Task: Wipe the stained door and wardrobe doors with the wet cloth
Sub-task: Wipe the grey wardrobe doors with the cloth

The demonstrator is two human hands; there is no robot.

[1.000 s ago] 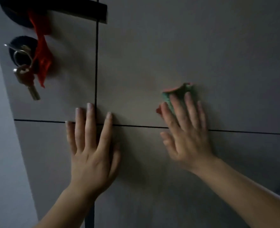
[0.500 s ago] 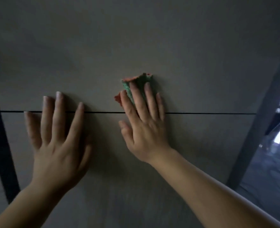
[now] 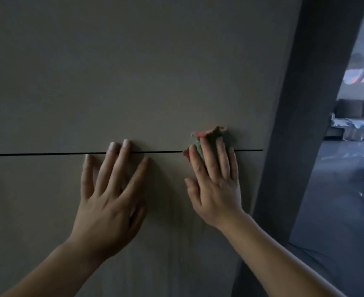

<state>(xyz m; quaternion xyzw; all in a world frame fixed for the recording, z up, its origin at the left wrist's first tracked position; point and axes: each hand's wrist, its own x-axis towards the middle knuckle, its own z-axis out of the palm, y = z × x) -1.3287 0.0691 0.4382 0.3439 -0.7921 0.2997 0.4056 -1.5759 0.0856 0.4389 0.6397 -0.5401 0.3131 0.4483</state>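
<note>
Left hand [image 3: 110,196] flat, fingers spread on door [image 3: 134,82], right hand [image 3: 215,185] flat too, pressing green-and-red cloth [image 3: 209,136] onto door's thin groove [image 3: 37,154]

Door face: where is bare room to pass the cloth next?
Bare: upper panel above the black groove; lower panel left of the left hand. Crowded: between the hands, and from the cloth under the right hand to the door edge.

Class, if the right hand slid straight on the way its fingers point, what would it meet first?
Likely nothing: pushing the cloth ahead, the right hand has only bare door above, as far as shown.
</note>
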